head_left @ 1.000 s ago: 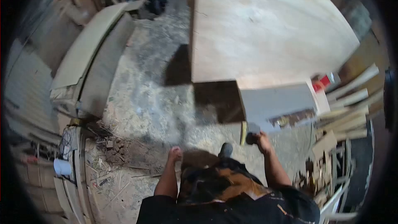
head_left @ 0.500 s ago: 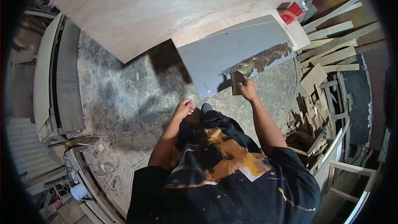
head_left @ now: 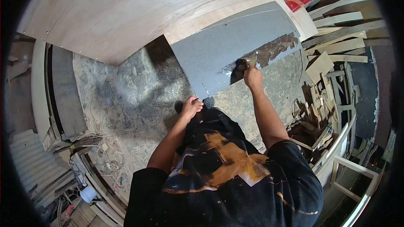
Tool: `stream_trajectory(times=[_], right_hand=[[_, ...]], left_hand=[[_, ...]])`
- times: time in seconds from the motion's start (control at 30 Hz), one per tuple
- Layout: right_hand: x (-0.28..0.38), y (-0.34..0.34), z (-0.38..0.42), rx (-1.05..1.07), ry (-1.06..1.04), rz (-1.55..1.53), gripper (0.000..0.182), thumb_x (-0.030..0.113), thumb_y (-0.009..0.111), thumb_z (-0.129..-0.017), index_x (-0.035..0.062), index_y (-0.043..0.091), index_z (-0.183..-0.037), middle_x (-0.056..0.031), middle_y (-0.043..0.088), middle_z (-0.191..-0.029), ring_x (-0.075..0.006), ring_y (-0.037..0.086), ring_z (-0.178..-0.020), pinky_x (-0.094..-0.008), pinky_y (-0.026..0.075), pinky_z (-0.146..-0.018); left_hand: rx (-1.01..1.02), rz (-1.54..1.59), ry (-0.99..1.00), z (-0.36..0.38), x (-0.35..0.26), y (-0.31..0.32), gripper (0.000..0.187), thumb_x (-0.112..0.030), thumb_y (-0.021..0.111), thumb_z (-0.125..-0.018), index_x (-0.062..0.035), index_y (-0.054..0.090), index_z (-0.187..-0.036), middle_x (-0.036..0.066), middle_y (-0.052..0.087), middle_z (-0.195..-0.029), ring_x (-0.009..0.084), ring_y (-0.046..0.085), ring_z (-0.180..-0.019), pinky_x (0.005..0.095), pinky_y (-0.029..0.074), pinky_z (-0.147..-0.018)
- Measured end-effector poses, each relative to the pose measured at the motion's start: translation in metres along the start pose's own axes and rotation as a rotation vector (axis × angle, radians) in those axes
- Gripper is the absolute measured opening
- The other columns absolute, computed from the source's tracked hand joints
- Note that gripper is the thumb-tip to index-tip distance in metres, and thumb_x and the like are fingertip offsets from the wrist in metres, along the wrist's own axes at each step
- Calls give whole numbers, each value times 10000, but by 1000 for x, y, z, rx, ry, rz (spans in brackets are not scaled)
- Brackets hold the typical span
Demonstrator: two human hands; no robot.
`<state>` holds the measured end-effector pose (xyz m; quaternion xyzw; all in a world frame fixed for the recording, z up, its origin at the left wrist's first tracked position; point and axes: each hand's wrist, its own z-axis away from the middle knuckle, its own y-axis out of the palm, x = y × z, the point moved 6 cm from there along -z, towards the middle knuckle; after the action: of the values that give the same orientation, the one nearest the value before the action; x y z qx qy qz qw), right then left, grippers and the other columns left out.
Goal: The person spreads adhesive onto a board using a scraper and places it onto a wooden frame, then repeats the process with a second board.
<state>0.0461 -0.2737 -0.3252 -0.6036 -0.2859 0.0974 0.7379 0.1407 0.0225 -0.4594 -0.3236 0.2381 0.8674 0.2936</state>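
My right hand [head_left: 252, 77] is closed around a flat spreader [head_left: 241, 64], its blade tilted low over a grey sheet [head_left: 227, 33]. Wet, shiny brown adhesive [head_left: 275, 49] coats a patch along the sheet's near right side, with a ragged outer edge. At the sheet's near left corner, my left hand [head_left: 192, 107] has its fingers curled together against the edge, apparently pinching it. Part of the spreader is hidden by my fingers and by shadow.
Under the sheet's far side lies a large pale plywood panel [head_left: 126, 12]. A red can [head_left: 299, 0] stands at the back right. Wood offcuts [head_left: 322, 67] pile up on the right. Wood scraps litter the concrete floor [head_left: 122, 88] at lower left.
My right hand has pushed the spreader up and slightly away over the sheet, tilting it flatter. My left hand has moved from beside the sheet to its near corner. The view has shifted a little.
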Motion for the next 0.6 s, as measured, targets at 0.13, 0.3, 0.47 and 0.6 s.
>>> stream_trajectory(times=[0.13, 0.3, 0.47, 0.6], right_hand=[[62, 46, 25, 78, -255, 30, 436, 143, 511, -752, 162, 518, -1187, -208, 604, -982, -380, 606, -813, -460, 496, -724], [151, 87, 88, 283, -499, 106, 430, 154, 523, -762, 145, 513, -1192, -146, 578, -1053, -343, 583, -923, -417, 487, -784], [170, 58, 64, 194, -576, -54, 337, 149, 486, -793, 157, 567, -1120, -138, 622, -951, -343, 616, -742, -426, 517, -665], [168, 59, 45, 178, -595, 137, 367, 150, 503, -770, 211, 582, -1123, -91, 623, -1020, -304, 593, -919, -437, 430, -854]], left_hand=[[15, 8, 28, -10, 11, -10, 197, -118, 529, -871, 26, 549, -1004, 95, 637, -809, 109, 589, -625, 223, 484, -558], [98, 74, 6, -9, 11, -11, 183, -104, 513, -873, 16, 560, -1003, 78, 625, -818, 120, 598, -671, 226, 491, -580], [171, 62, -10, 0, 12, -16, 231, -119, 479, -886, 6, 547, -1069, 78, 616, -897, 132, 596, -703, 250, 496, -632], [222, 47, -23, 1, 25, -24, 279, -142, 475, -899, -17, 517, -1145, 73, 616, -908, 125, 583, -700, 254, 487, -627]])
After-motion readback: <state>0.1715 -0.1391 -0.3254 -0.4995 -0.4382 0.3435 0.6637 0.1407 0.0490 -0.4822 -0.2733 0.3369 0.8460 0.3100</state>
